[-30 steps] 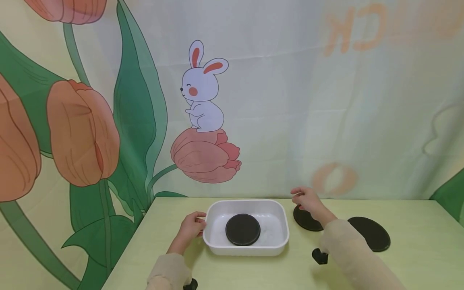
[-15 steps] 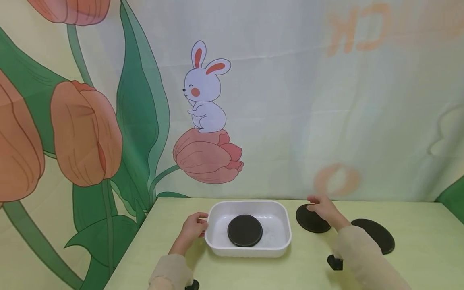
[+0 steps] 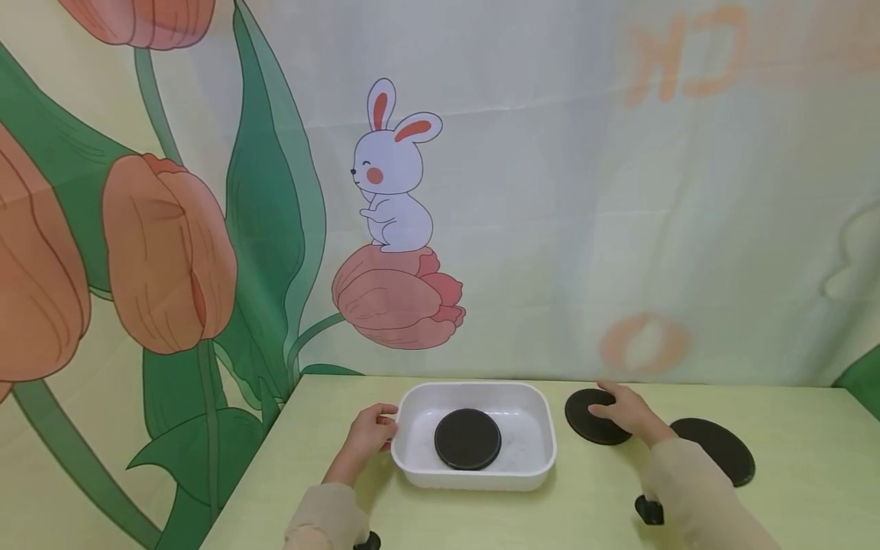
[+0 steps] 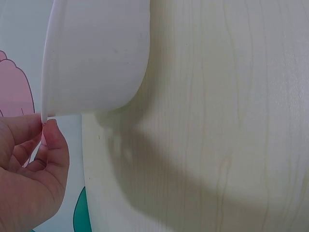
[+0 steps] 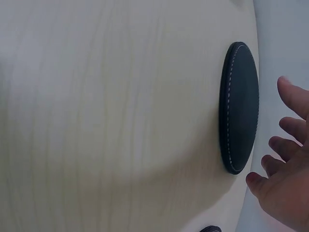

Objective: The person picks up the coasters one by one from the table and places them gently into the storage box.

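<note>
- At the left, orange tulips (image 3: pixel 172 260) with green leaves are printed on the pale curtain (image 3: pixel 536 229) behind the table (image 3: pixel 577 504).
- Next, there is a light beige sleeve (image 3: pixel 326 516) of the person, lying over the table's left part.
- The left hand (image 3: pixel 371 429) pinches the rim of the white dish between thumb and fingers, so it is almost closed there; the left wrist view shows this grip clearly.
- Above, on the curtain, a white rabbit (image 3: pixel 399 198) sits on a pink tulip.
- The white dish (image 3: pixel 474 480) stands upright on the table, and one round black coaster (image 3: pixel 467 439) lies inside, on its bottom.
- To the right of the dish, near it, a second coaster (image 3: pixel 590 420) lies flat on the table; it has pale stitches along the edge.
- The right hand (image 3: pixel 628 411) is over this second coaster, fingers apart and loosely bent, with nothing in its grip; the right wrist view shows a gap between them.
- Farthest right, a third coaster (image 3: pixel 722 454) lies on the table, partly behind the right sleeve (image 3: pixel 694 489).
</note>
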A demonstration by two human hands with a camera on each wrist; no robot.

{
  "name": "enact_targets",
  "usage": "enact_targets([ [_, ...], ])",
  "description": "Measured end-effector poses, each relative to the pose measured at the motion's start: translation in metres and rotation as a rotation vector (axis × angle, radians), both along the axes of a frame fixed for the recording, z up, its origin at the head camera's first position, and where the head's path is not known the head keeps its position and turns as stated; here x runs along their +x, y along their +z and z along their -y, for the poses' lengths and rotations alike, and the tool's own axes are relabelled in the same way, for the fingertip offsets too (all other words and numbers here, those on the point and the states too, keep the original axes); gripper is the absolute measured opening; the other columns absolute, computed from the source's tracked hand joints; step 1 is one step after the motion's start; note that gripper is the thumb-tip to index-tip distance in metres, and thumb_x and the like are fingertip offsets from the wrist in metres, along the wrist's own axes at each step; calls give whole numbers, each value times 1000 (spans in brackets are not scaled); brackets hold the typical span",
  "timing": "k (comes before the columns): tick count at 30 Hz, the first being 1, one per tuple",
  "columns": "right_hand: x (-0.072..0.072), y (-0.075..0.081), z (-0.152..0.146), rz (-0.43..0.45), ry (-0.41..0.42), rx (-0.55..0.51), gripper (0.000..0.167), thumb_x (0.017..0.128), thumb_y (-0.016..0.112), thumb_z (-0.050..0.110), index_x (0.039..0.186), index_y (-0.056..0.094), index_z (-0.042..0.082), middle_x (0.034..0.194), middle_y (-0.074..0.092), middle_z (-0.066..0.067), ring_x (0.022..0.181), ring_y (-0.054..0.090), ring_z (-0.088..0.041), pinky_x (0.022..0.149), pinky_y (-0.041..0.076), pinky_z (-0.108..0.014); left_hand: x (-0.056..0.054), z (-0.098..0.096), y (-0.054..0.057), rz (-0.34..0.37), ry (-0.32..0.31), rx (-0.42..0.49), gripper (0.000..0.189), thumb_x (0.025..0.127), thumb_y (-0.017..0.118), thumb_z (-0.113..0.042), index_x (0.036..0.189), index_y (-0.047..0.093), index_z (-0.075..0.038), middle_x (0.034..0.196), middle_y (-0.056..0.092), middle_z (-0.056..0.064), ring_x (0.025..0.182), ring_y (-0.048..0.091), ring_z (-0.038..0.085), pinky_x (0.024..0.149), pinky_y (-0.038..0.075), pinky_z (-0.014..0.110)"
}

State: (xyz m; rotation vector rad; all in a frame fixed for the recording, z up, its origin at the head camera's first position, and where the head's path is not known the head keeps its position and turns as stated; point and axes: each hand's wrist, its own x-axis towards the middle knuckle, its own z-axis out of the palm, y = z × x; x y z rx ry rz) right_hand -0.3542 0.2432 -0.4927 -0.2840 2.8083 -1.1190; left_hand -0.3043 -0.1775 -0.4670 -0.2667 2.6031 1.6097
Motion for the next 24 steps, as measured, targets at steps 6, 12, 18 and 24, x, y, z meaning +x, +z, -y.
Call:
enact_targets([
  [6, 3, -7, -6, 21, 18, 55, 72, 84, 57, 31, 131, 26, -14, 134, 24, -36, 123, 20, -51, 99, 22, -59, 1, -1, 0, -10, -7, 5, 32, 83, 53, 1, 115, 51, 1, 89, 53, 11, 73, 53, 17, 57, 51, 24],
  [12, 7, -9, -9, 34, 31, 118, 75, 83, 58, 34, 130, 26, -14, 132, 22, -39, 121, 20, -53, 98, 22, -60, 1, -1, -1, -10, -6, 2, 32, 83, 53, 1, 115, 52, 1, 88, 53, 10, 72, 52, 16, 57, 50, 24],
  [18, 5, -13, -9, 17, 37, 173, 71, 81, 61, 26, 129, 29, -14, 131, 24, -39, 120, 23, -53, 97, 24, -59, 0, -1, 0, -13, 3, 4, 32, 82, 53, 1, 114, 52, 1, 88, 54, 10, 71, 53, 15, 56, 50, 23],
  [24, -1, -11, -7, -3, 3, 225, 70, 73, 68, 15, 128, 35, -11, 126, 37, -35, 114, 33, -52, 91, 33, -57, 0, 0, -1, -8, 7, 1, 32, 82, 53, 1, 114, 52, 0, 88, 54, 10, 73, 54, 18, 56, 51, 24],
])
